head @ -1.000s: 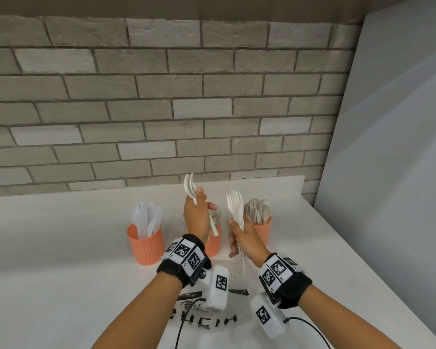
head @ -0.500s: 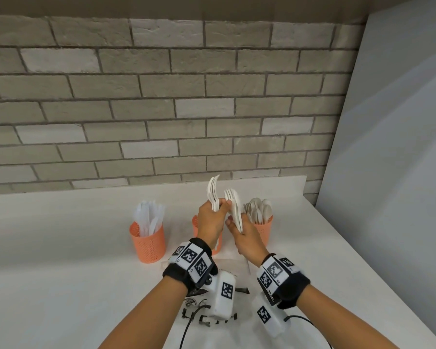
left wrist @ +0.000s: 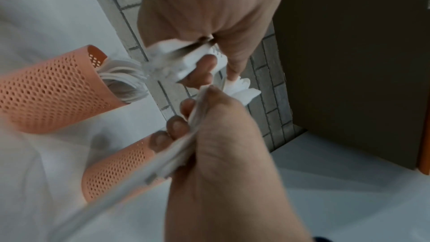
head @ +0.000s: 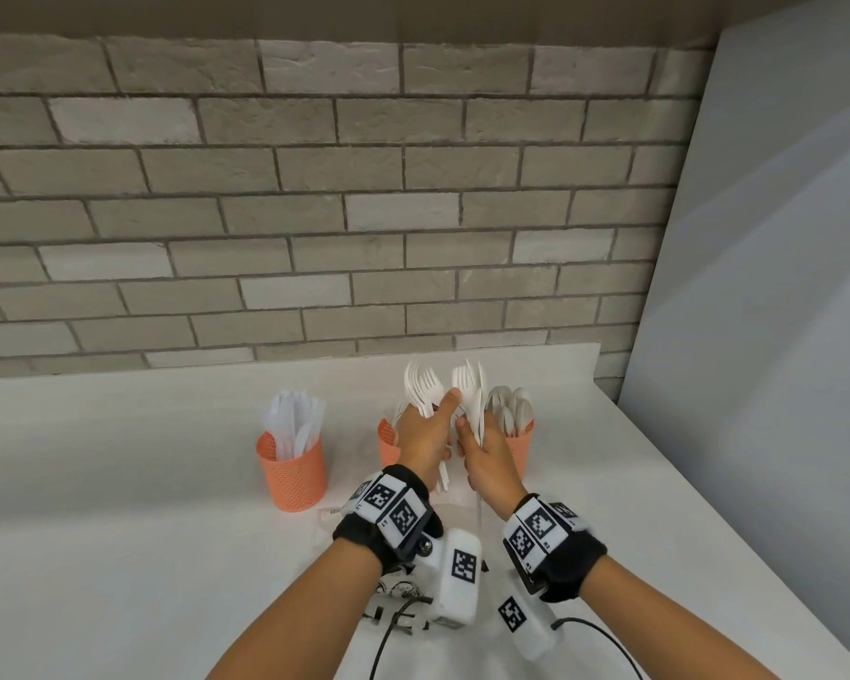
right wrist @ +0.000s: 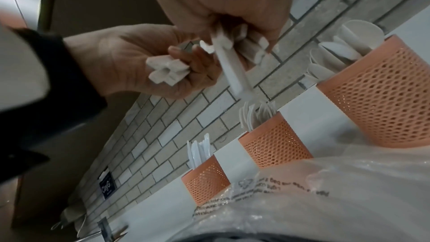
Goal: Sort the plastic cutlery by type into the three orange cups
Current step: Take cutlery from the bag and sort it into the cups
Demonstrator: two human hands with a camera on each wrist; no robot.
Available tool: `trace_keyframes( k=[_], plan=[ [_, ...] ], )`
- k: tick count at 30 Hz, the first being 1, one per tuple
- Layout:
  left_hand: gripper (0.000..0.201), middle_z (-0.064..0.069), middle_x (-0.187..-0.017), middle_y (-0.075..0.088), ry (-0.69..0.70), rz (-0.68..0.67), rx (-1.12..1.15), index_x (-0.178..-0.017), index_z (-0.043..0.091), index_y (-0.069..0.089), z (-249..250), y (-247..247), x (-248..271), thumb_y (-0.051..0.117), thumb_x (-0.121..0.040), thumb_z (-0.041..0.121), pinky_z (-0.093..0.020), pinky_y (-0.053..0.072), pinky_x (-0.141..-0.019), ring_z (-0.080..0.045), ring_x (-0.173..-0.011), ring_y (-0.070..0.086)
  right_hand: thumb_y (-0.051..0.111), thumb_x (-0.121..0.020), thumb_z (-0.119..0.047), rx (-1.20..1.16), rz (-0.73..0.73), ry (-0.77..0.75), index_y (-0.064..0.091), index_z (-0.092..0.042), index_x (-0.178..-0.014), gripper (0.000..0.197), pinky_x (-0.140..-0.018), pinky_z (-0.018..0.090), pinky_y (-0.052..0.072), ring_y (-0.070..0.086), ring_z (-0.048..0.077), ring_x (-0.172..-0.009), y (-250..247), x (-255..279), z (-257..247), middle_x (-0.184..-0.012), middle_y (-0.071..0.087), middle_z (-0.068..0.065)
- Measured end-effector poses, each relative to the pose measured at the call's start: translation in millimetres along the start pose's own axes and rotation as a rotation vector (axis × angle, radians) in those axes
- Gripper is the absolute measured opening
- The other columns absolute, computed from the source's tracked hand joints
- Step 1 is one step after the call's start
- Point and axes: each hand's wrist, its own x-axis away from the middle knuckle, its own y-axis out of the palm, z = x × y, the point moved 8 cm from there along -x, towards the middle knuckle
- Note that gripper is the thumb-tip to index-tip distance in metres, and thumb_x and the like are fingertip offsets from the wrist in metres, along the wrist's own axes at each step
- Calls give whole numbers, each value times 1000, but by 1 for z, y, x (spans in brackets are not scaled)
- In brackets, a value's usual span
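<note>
Three orange mesh cups stand in a row near the brick wall. The left cup (head: 293, 471) (right wrist: 204, 178) holds knives, the middle cup (head: 387, 441) (right wrist: 274, 139) (left wrist: 53, 89) forks, and the right cup (head: 518, 446) (right wrist: 384, 98) spoons. My left hand (head: 428, 429) grips a bunch of white forks (head: 420, 390) upright, in front of the middle cup. My right hand (head: 482, 449) grips a second bunch of forks (head: 469, 385) (right wrist: 232, 65) beside it. The two hands touch, and the fork handle ends (right wrist: 167, 71) stick out below the left fist.
A crumpled clear plastic bag (right wrist: 325, 190) lies on the white table (head: 119, 532) below my wrists. Black cables (head: 388, 625) trail near the front edge. A grey panel (head: 756, 287) closes off the right side.
My left hand has moved right with its forks and now meets the right hand in front of the middle cup. The right hand's forks have risen slightly toward it.
</note>
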Motion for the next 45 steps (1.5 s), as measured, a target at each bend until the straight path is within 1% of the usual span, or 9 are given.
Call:
trace_keyframes(
  k=[5, 12, 15, 20, 25, 30, 35, 42, 45],
  plan=[
    [25, -5, -54, 47, -81, 31, 39, -73, 11, 53, -11, 0, -3, 58, -91, 27, -19, 35, -37, -5, -28, 42, 39, -100, -26, -112, -31, 30, 42, -44, -100, 18, -42, 8, 35, 48, -5, -42, 0, 5, -2, -70, 52, -12],
    [25, -3, -65, 52, -144, 137, 127, -77, 8, 54, -11, -17, -9, 44, -93, 25, -27, 41, -53, -17, -51, 48, 43, -98, -26, -263, -21, 208, 51, -4, -115, 29, -37, 20, 44, 52, 6, -39, -5, 2, 15, -64, 57, 3],
    [31, -4, -63, 50, -127, 147, 155, -71, 14, 50, -8, -22, -8, 39, -97, 25, -29, 40, -56, -18, -54, 48, 46, -97, -26, -245, 20, 197, 43, -4, -128, 38, -33, 18, 35, 41, 6, -33, -11, -2, 20, -58, 53, 2],
    [29, -2, -60, 47, 7, 81, 74, -90, 15, 53, -5, -20, -6, 37, -99, 38, -23, 45, -54, -9, -41, 56, 48, -96, -21, -189, 46, 104, 49, -11, -119, 25, -33, 13, 27, 38, 2, -31, -13, -7, 16, -57, 50, 2],
    [24, 3, -49, 49, 80, -30, -22, -92, 4, 61, -3, -5, 1, 65, -86, 27, -21, 38, -39, -6, -33, 42, 47, -97, -20, -101, 56, 19, 54, -31, -105, 15, -46, 9, 37, 49, -4, -48, -8, -11, 17, -67, 56, -4],
    [22, 8, -38, 53, 56, -2, 50, -66, 13, 59, -2, 2, 6, 71, -81, 22, -18, 33, -34, -3, -30, 44, 49, -96, -19, -14, 51, -2, 50, -15, -120, 25, -73, 9, 42, 57, 9, -89, -4, -11, 17, -101, 63, 0],
    [29, 1, -46, 49, 48, 46, 17, -62, 12, 53, -5, 0, 2, 69, -83, 24, -21, 35, -37, -5, -30, 39, 47, -97, -18, 47, 51, -39, 50, -9, -120, 25, -71, 15, 44, 59, 11, -81, -3, -9, 14, -95, 64, 3],
    [17, -1, -58, 59, 64, 40, 5, -77, 10, 62, -4, -3, 0, 64, -87, 23, -20, 39, -40, -4, -36, 46, 41, -99, -25, -25, 52, -1, 52, -4, -116, 29, -44, 12, 37, 49, -1, -42, 0, -11, 15, -63, 53, -6],
    [18, 4, -49, 57, 95, -2, -33, -73, 8, 63, -4, -2, -2, 68, -84, 22, -19, 40, -41, -4, -34, 44, 39, -99, -26, -37, 47, 8, 50, -4, -117, 31, -42, 14, 38, 48, -1, -41, 1, -12, 15, -63, 52, -3]
  ],
)
